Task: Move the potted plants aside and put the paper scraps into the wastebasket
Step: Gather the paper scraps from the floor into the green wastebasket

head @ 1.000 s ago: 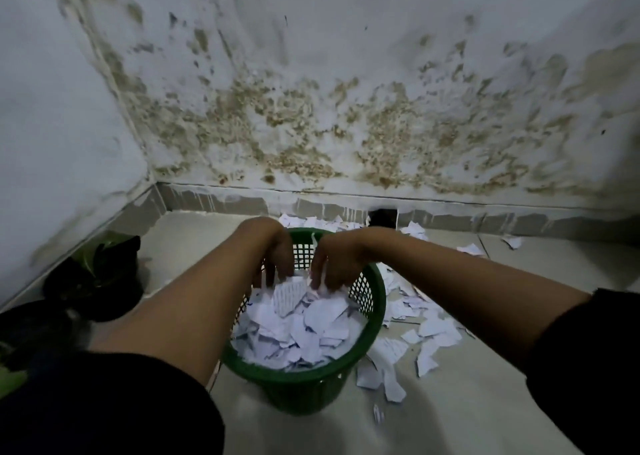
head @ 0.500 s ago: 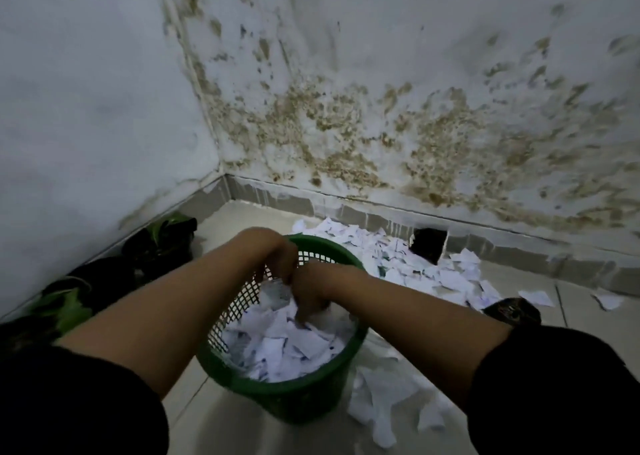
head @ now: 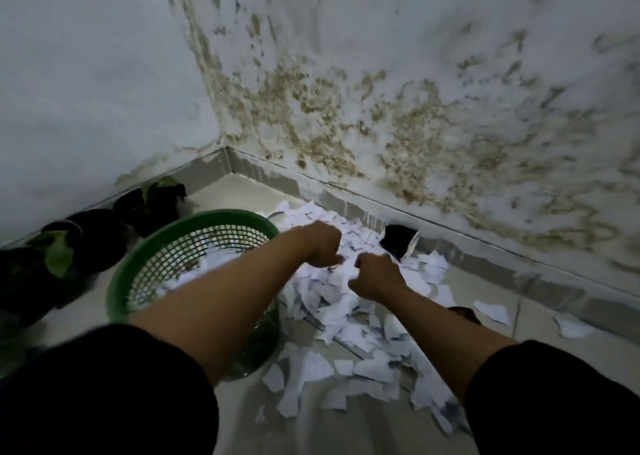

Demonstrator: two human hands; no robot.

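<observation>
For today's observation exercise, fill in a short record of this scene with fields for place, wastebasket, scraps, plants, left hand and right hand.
place: tiled floor corner under a stained wall
wastebasket: green mesh wastebasket, upright, partly filled with paper
scraps: paper scraps heaped on the floor right of the basket, more scattered nearer the camera
plants: potted plants in dark pots along the left wall
left hand: left hand curled over the heap
right hand: right hand curled over the heap; grip unclear

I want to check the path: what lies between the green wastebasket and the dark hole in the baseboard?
In the head view, a heap of paper scraps covers the floor between the wastebasket and the hole.
</observation>
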